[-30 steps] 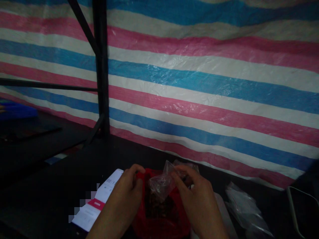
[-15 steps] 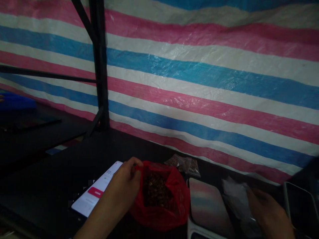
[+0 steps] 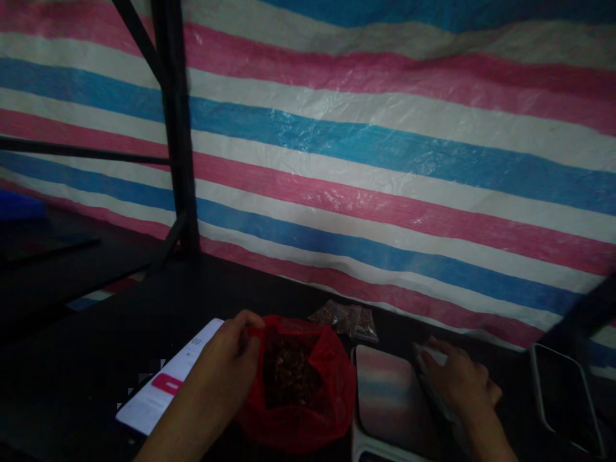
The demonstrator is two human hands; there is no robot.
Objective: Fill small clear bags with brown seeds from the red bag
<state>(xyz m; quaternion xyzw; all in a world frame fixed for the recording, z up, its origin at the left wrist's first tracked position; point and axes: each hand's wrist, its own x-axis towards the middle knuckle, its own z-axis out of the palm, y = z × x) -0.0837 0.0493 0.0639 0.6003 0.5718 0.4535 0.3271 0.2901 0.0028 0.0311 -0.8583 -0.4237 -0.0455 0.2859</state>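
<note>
My left hand (image 3: 235, 350) pinches the left rim of a red plastic bag (image 3: 334, 410), whose mouth gapes upward. Small brown pieces (image 3: 291, 372), perhaps screws or similar hardware, lie heaped inside it; their exact kind is too dark to tell. To the right of the bag is a flat scale (image 3: 389, 394) with a shiny metal plate. Beyond the scale, my right hand (image 3: 459, 375) has its fingers closed on clear plastic bags (image 3: 427, 356), partly hidden under the palm. Behind the red bag lie small filled clear packets (image 3: 344, 317).
A phone with a lit screen (image 3: 168, 378) lies under my left forearm. A dark, pale-rimmed tray-like object (image 3: 568, 391) is at the far right. A black metal post (image 3: 176, 128) and striped plastic sheeting (image 3: 360, 141) stand behind the black table (image 3: 226, 282).
My right hand has moved left and up over the clear plastic bags, which it now covers more. My left hand stays on the red bag's rim. The whole view has shifted slightly.
</note>
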